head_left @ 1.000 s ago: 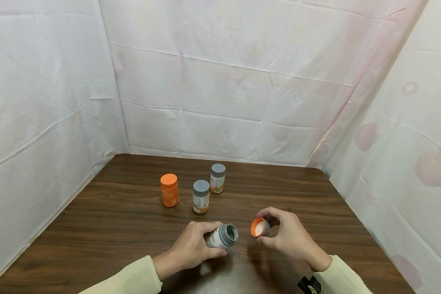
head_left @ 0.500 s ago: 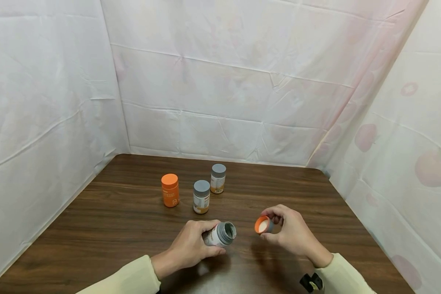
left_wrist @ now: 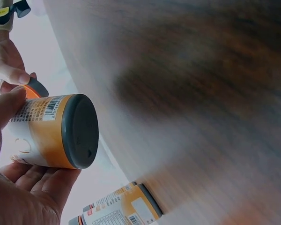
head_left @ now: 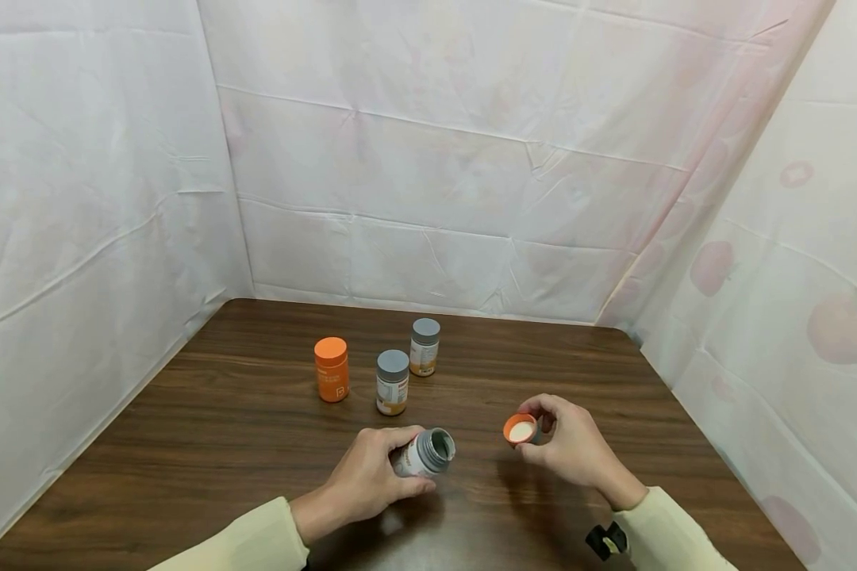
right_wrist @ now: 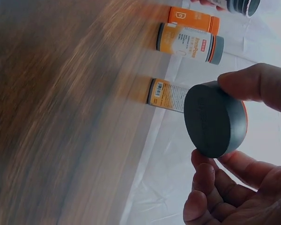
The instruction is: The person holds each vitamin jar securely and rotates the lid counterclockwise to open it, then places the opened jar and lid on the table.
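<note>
My left hand (head_left: 360, 478) grips an uncapped pill bottle (head_left: 416, 457) round its body, tilted so its grey threaded mouth points right and toward me. In the left wrist view the bottle's dark base and orange-and-white label (left_wrist: 49, 122) show. To the right, my right hand (head_left: 574, 450) pinches a bottle cap (head_left: 520, 431) between thumb and fingers. Its orange rim and pale inner liner face up and toward the head camera. The cap's dark grey top (right_wrist: 207, 123) fills the middle of the right wrist view. Cap and bottle are apart, both held above the table.
Behind the hands stand an orange bottle (head_left: 332, 371), a grey-capped white bottle (head_left: 392, 384) and another grey-capped bottle (head_left: 424, 349) farther back, all upright. They rest on a dark wood table (head_left: 257, 412) with white printed sheeting (head_left: 428, 182) around it.
My right hand has moved right and slightly away, tipping the cap so its inside faces more upward. My left hand with the bottle has drifted slightly left. The standing bottles stay put.
</note>
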`<action>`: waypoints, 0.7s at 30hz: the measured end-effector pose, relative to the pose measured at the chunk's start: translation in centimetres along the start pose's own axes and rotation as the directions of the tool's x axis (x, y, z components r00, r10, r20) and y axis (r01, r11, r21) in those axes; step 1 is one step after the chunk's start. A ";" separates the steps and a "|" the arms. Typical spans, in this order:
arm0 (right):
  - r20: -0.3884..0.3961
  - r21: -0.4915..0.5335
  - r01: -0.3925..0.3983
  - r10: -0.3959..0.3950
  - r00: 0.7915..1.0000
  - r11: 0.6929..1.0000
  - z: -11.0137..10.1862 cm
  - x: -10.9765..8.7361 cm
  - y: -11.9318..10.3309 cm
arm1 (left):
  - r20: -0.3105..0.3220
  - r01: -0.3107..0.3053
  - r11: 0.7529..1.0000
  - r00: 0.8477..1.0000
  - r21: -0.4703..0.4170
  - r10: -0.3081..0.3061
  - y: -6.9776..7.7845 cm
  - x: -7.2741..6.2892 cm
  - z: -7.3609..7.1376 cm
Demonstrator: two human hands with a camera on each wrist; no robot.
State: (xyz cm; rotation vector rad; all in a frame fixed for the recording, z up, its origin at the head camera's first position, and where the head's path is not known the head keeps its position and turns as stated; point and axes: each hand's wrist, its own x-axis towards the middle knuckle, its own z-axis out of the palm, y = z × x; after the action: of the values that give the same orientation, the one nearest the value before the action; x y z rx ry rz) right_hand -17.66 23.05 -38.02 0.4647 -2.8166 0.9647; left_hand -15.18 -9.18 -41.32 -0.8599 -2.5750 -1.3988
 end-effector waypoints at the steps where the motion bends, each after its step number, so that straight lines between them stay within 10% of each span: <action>1: -0.003 0.001 -0.005 0.005 1.000 1.000 0.0 0.1 0.1 | -0.005 0.003 1.000 1.000 -0.002 -0.003 0.0 0.0 0.0; 21: -0.018 0.005 -0.082 0.082 0.996 0.997 0.0 1.7 2.5 | -0.102 0.065 0.998 0.993 0.010 -0.064 -0.4 -0.4 -0.5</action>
State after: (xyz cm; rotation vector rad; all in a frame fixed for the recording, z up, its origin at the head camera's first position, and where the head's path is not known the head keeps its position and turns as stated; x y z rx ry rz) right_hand -20.09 24.47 -39.05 0.3417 -2.8383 0.9844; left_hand -15.12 -9.97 -41.46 -0.6900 -2.5538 -1.4016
